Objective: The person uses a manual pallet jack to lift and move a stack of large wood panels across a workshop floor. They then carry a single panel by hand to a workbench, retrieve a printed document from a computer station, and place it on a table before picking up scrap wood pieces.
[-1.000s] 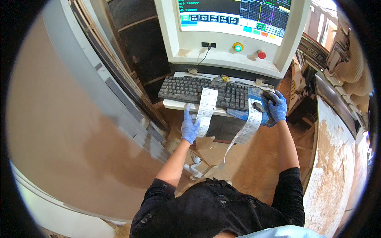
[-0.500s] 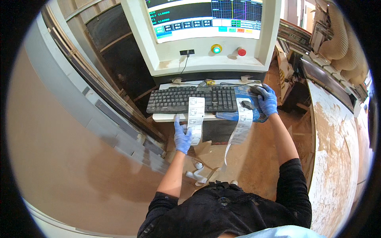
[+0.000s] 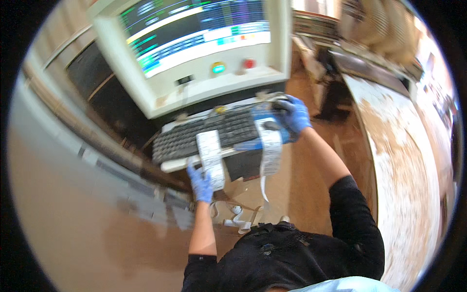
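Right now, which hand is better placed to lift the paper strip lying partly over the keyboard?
Left, probably: the left hand is at the lower left of the paper strip, while the right hand is over the blue mouse pad, right of the keyboard.

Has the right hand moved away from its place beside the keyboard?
No, not noticeably: judged against the keyboard, the right hand stays just beyond its right end. Hand and keyboard shift left together in the picture, so the view moved.
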`<move>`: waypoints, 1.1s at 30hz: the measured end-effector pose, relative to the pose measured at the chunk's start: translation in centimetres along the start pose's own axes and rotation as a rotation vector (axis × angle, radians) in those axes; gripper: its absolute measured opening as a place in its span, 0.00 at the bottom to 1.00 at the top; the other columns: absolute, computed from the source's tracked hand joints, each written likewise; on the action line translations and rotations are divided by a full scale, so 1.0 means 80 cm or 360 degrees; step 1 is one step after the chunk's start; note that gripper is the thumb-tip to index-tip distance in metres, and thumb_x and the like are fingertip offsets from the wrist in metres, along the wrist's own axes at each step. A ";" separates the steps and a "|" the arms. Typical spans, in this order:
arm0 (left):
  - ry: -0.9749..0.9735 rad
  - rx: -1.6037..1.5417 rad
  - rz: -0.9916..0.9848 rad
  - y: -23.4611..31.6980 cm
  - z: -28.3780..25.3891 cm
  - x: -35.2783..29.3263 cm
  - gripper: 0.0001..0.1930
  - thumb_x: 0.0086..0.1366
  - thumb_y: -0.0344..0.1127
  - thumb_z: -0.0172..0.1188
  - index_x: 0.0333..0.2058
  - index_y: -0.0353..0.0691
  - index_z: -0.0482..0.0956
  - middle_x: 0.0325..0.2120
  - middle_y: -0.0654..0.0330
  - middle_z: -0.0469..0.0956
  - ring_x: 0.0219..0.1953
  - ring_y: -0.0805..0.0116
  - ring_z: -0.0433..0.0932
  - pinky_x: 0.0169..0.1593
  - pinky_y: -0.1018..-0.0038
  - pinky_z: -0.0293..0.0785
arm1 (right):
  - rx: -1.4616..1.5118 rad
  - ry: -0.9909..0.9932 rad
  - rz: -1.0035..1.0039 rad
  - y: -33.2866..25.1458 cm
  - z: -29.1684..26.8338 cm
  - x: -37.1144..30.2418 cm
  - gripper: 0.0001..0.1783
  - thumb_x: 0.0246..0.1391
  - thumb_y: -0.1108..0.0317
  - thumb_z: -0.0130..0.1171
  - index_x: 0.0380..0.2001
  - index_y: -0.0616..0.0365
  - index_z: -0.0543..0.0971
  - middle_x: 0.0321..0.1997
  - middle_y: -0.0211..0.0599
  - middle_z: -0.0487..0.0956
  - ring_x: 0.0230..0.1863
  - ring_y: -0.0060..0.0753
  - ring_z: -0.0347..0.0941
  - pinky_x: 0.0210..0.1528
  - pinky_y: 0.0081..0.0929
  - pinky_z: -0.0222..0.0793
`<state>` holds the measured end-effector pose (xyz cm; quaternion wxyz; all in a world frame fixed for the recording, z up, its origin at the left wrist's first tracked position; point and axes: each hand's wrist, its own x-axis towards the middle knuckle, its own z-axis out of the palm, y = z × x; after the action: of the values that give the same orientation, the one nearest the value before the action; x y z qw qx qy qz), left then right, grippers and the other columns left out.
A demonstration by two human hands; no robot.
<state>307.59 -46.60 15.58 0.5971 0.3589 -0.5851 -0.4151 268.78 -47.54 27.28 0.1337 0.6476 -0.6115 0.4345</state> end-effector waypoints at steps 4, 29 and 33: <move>0.0039 0.0018 -0.0161 0.010 -0.019 0.000 0.43 0.58 0.29 0.57 0.66 0.50 0.39 0.36 0.53 0.75 0.38 0.68 0.73 0.40 0.74 0.71 | -0.0231 0.0071 -0.0124 0.015 0.031 -0.001 0.17 0.41 0.72 0.57 0.37 0.39 0.81 0.50 0.40 0.75 0.49 0.48 0.71 0.53 0.38 0.68; 0.0040 0.0222 -0.0208 0.018 -0.004 0.000 0.45 0.55 0.16 0.51 0.66 0.53 0.39 0.33 0.59 0.76 0.29 0.78 0.73 0.36 0.80 0.72 | -0.0425 -0.0092 -0.0063 0.040 0.020 -0.008 0.23 0.45 0.66 0.59 0.49 0.38 0.76 0.55 0.37 0.72 0.54 0.45 0.68 0.57 0.36 0.64; 0.0077 0.0139 -0.0271 0.017 -0.003 0.001 0.45 0.56 0.15 0.51 0.66 0.53 0.38 0.33 0.60 0.76 0.29 0.79 0.73 0.36 0.81 0.72 | -0.0410 -0.0150 0.0040 0.041 0.030 -0.008 0.24 0.46 0.64 0.59 0.51 0.38 0.74 0.57 0.37 0.71 0.57 0.46 0.66 0.59 0.37 0.62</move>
<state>307.89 -46.14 16.82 0.5572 0.4430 -0.5555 -0.4298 266.81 -49.48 24.21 0.1815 0.6370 -0.6759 0.3230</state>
